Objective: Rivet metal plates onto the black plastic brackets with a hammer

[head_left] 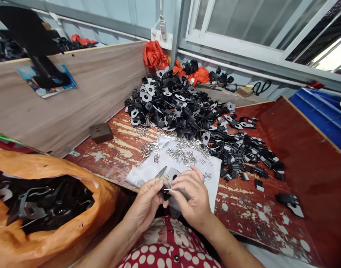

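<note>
Close to my body, at the front edge of the table, my left hand (150, 197) is closed on a small black part (165, 192). My right hand (193, 197) pinches a thin metal pin (167, 190) against that part. A grey and black plate with a round hole (173, 174) shows between the hands. A pointed blade-like piece (161, 171) sticks up above my left fingers. Under the hands lies a white sheet (215, 178), with many small silvery metal pieces (183, 154) scattered over its far side.
Behind the sheet rises a big heap of black parts (173, 100), spreading right. A brown block (101, 133) sits at left. An orange bag (106, 197) of black parts stands at lower left. Wooden side boards (103, 78) flank the table; a blue crate (321, 115) is at right.
</note>
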A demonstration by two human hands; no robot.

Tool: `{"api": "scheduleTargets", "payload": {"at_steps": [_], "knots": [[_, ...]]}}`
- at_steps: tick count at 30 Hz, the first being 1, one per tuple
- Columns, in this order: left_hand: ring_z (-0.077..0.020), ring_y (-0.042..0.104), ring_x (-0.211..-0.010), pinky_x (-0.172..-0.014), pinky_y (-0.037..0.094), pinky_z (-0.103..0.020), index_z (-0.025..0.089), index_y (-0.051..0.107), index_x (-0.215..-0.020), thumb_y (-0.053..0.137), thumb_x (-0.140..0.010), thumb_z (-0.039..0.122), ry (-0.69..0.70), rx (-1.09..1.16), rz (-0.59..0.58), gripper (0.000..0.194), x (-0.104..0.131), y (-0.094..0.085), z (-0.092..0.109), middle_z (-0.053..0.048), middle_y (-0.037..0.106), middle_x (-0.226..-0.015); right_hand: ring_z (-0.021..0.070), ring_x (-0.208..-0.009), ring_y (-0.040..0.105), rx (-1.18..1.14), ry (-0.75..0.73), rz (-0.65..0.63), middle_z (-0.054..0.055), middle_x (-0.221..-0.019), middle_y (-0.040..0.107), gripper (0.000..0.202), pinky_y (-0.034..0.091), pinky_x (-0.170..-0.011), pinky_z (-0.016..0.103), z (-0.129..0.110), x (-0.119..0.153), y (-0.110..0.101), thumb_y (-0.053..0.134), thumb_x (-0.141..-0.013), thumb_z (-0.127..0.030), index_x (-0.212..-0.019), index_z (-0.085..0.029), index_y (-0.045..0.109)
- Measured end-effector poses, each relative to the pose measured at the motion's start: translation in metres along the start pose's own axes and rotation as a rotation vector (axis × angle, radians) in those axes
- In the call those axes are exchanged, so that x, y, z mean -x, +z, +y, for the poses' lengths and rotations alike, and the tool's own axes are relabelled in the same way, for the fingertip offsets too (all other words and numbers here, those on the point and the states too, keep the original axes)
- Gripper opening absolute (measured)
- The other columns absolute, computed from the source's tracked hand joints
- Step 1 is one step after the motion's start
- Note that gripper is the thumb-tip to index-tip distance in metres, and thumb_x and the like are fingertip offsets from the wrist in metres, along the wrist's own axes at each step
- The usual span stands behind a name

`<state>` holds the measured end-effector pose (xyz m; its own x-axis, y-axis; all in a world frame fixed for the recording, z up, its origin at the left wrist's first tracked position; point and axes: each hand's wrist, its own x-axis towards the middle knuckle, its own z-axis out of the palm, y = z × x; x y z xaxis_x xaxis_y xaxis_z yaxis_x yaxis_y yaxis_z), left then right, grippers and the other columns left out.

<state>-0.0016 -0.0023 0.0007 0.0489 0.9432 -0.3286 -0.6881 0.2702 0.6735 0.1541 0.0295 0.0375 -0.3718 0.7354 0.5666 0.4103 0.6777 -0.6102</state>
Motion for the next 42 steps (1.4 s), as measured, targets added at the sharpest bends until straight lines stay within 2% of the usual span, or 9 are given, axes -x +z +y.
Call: {"api": "scheduleTargets", "payload": {"at_steps": [6,13,18,22,25,29,32,37,42], "knots": [[-0.0128,0.054,-0.065,-0.053,0.051,-0.024,0.016,0.074,-0.082,0.083,-0.079,0.035,0.011,0.047,0.041,0.021,-0.003,-0.006,-0.009,-0.001,0.063,-0.08,0.0161,-0.084,0.064,0.311,-0.224,-0.004,-0.002,-0.082,0.073,0.021,0.023,-0.118,0.051,-0.01,0.008,0.009,0.05,-0.094,-0.007,-0.087,-0.022,0.063],[-0.0088,0.044,-0.054,-0.047,0.042,-0.018,0.016,0.066,-0.07,0.086,-0.075,0.035,0.016,-0.025,0.119,0.028,0.006,-0.003,-0.007,0.004,0.054,-0.062,0.0161,-0.081,0.062,0.271,-0.188,-0.084,-0.002,-0.076,0.068,0.019,0.027,-0.116,0.052,-0.001,0.021,0.023,0.049,-0.094,-0.01,-0.081,-0.021,0.06],[-0.012,0.05,-0.064,-0.055,0.046,-0.02,0.02,0.065,-0.087,0.088,-0.071,0.038,0.032,-0.13,0.089,0.033,0.032,-0.016,-0.004,0.003,0.06,-0.077,0.0155,-0.08,0.06,0.155,-0.162,-0.017,-0.003,-0.078,0.07,0.015,0.029,-0.112,0.05,-0.003,0.024,0.026,0.054,-0.095,-0.012,-0.087,-0.022,0.06],[-0.0179,0.062,-0.087,-0.078,0.05,-0.025,0.028,0.062,-0.106,0.083,-0.077,0.033,0.219,-0.601,0.188,0.036,0.055,-0.047,0.005,0.002,0.067,-0.093,0.0181,-0.083,0.059,0.121,-0.171,-0.284,0.001,-0.085,0.068,0.011,0.044,-0.092,0.038,0.003,0.027,0.022,0.053,-0.097,-0.014,-0.096,-0.021,0.061],[-0.0247,0.063,-0.099,-0.092,0.048,-0.034,0.026,0.064,-0.119,0.064,-0.091,0.046,0.216,-0.877,0.262,0.035,0.067,-0.07,0.022,-0.004,0.07,-0.1,0.024,-0.086,0.059,0.427,0.016,-0.447,0.007,-0.093,0.066,0.012,0.046,-0.078,0.037,0.021,0.035,0.012,0.067,-0.091,-0.023,-0.099,-0.019,0.06],[-0.0255,0.062,-0.083,-0.076,0.05,-0.033,0.023,0.07,-0.116,0.053,-0.094,0.057,0.128,-0.903,0.297,0.044,0.062,-0.079,0.028,-0.002,0.064,-0.077,0.0248,-0.079,0.064,0.683,0.214,-0.62,0.008,-0.09,0.065,0.015,0.046,-0.065,0.034,0.044,0.046,-0.001,0.071,-0.088,-0.025,-0.088,-0.019,0.058],[-0.0211,0.055,-0.065,-0.057,0.044,-0.028,0.02,0.069,-0.119,0.048,-0.095,0.058,0.128,-0.887,0.275,0.051,0.042,-0.074,0.011,0.001,0.058,-0.07,0.0219,-0.066,0.067,0.628,0.348,-0.745,0.003,-0.078,0.068,0.011,0.045,-0.056,0.03,0.048,0.049,-0.011,0.06,-0.093,-0.02,-0.104,-0.017,0.06],[-0.0195,0.048,-0.058,-0.056,0.036,-0.029,0.018,0.074,-0.096,0.045,-0.095,0.054,0.209,-0.924,0.26,0.047,0.012,-0.068,-0.016,0.003,0.05,-0.061,0.02,-0.082,0.073,0.393,0.218,-0.585,0.004,-0.102,0.075,0.05,0.054,-0.069,0.029,0.036,0.055,-0.034,0.049,-0.101,-0.02,-0.149,-0.029,0.043],[-0.0198,0.05,-0.062,-0.062,0.035,-0.029,0.021,0.069,-0.08,0.045,-0.098,0.047,0.274,-0.953,0.289,0.04,0.009,-0.071,-0.02,0.003,0.05,-0.061,0.017,-0.074,0.068,0.269,0.032,-0.332,0.005,-0.089,0.071,0.049,0.054,-0.067,0.027,0.022,0.061,-0.033,0.045,-0.104,-0.019,-0.153,-0.024,0.043]]}}
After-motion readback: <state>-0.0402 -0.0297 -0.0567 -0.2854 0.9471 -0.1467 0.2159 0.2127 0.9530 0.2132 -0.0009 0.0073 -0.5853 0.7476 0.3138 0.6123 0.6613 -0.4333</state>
